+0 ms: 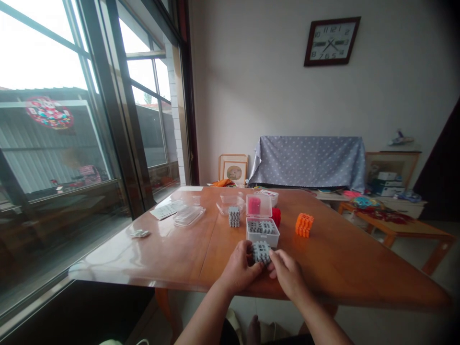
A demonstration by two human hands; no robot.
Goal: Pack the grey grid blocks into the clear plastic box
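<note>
The left hand [241, 264] and the right hand [285, 270] are both closed on the grey block [261, 251], which is between their fingers. Just beyond them is the open box [262, 240], with grey pieces [266, 227] inside. Further to the right of the hands stands an orange block [304, 225].

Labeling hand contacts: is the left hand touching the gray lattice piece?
Touching. The head view shows the left hand at the left side of the gray lattice piece, its thumb overlapping the lower edge.
</note>
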